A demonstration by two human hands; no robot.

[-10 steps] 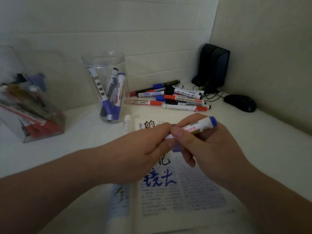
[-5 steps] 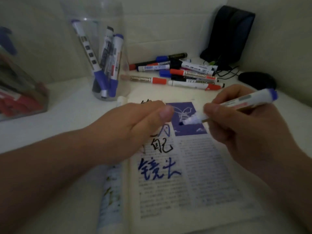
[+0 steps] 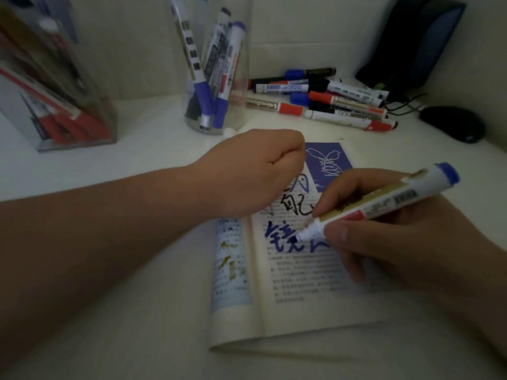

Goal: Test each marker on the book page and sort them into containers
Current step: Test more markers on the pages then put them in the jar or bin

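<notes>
Beyond, loose markers (image 3: 323,102), perhaps a mouse (image 3: 452,124).

Uncapped blue marker (image 3: 370,207) slants tip-down onto the open book page (image 3: 301,283), touching blue handwriting.

Dim, soft, bluish light; blurred wide-angle edges, faint shadows.

On my feed the white table (image 3: 142,149) carries an open book (image 3: 301,303) at 6 o'clock, a round clear jar (image 3: 241,111) at 12, a clear rectangular box (image 3: 104,124) at 10, loose markers (image 3: 329,102) heaped at 1, and a black mouse (image 3: 452,123) at 2.
</notes>
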